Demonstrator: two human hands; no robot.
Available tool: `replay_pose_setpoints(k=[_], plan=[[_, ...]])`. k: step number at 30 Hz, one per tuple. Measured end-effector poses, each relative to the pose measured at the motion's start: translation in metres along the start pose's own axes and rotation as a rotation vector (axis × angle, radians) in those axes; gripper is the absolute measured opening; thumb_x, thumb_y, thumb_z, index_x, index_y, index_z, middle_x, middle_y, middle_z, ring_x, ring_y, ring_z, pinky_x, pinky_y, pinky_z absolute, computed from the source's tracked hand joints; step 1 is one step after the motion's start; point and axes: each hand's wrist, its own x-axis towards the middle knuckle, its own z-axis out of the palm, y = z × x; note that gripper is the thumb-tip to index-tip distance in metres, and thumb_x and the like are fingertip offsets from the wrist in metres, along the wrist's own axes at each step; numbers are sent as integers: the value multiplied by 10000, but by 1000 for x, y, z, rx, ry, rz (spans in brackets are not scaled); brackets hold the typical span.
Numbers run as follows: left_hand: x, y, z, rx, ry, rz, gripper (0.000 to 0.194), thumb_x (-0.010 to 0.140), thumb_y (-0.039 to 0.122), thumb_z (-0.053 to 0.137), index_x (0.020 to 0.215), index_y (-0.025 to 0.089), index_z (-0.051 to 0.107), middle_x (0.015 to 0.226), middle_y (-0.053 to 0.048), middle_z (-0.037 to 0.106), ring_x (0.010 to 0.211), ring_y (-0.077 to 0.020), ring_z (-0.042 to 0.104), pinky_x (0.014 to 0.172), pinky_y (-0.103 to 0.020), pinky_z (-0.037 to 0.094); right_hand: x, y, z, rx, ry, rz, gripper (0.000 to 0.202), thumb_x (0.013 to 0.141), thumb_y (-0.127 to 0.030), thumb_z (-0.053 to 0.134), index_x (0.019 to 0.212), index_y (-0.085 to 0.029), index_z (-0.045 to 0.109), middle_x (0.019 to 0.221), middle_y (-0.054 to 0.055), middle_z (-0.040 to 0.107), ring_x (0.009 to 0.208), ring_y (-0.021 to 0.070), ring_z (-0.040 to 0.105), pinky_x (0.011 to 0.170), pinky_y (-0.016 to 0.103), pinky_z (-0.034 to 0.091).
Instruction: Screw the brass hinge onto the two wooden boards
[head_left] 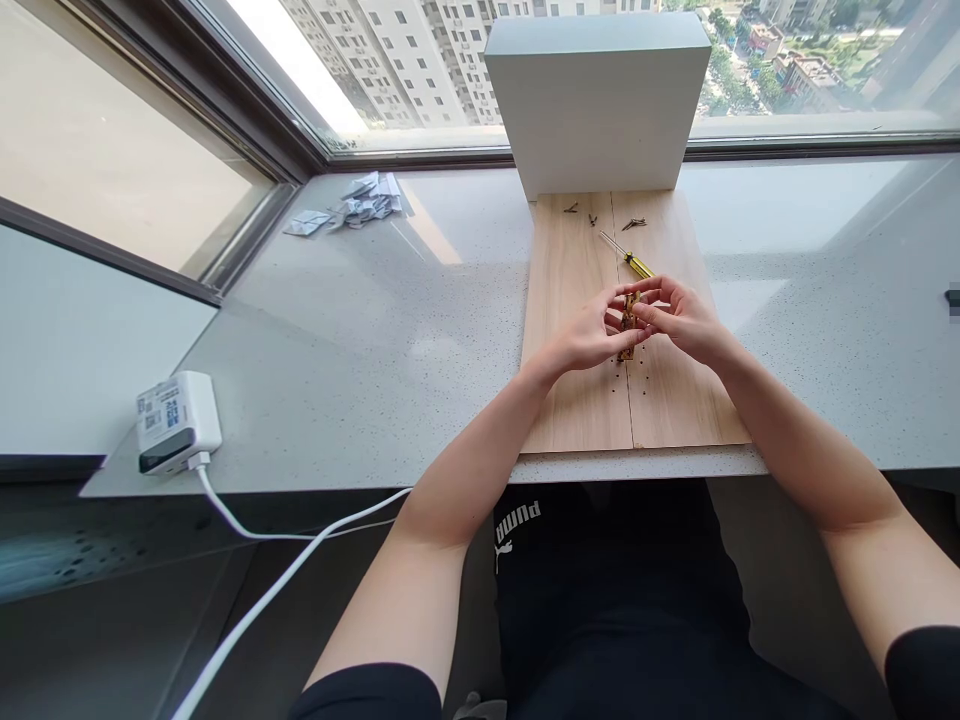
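A small brass hinge [628,328] is held upright between both hands, above the seam of two pale wooden boards [574,405]. My left hand [589,332] grips it from the left, thumb below and fingers behind. From the right, my right hand [688,318] pinches its upper part with thumb and fingers. Fingers cover much of the hinge. Just beyond the hands lies a screwdriver [637,264] with a yellow and black handle, its shaft pointing away to the left. Several small screws [634,223] rest near the far end of the boards. Small dark holes flank the seam under the hinge.
A large white box [596,120] stands at the boards' far end, against the window. Small silvery packets [367,200] are heaped at the back left of the speckled countertop [360,340]. A white device [180,422] with a white cable [262,620] sits at the left front edge.
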Motion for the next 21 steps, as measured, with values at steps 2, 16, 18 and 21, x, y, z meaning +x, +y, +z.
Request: replay_pose_setpoints(k=[2,16,18,21], plan=[[1,-1,0,-15,-2,7,885,992,455,1069,1736,227,647,1569,-230,782,1158,-336,881,905,-434,743,0,1,0,4,8,-5,725,897,-797,1049,1332,-285,774,1174,51,821,1008,247,857,904,447,774],[4,-11,-11,-244,10,-44,875,986,369,1063,1734,253,623,1621,-222,775,1314,-359,877,1141,-530,720,6,17,1,117,-18,44,885,853,-931,1011,1430,-311,754,1256,54,862,1074,250,888,1073,514,783],[3,-10,-13,-253,34,-79,868,991,335,1038,1744,252,614,1650,-226,764,1318,-353,870,1128,-528,722,7,20,2,140,-8,46,840,875,-905,1008,1417,-313,762,1253,45,847,1087,243,881,1081,505,783],[4,-11,-16,-320,76,-123,852,986,280,1003,1736,251,599,1690,-218,750,1356,-342,850,1112,-512,730,10,26,-1,167,36,67,726,891,-772,1054,1360,-304,760,1206,34,830,1044,233,865,1032,494,787]])
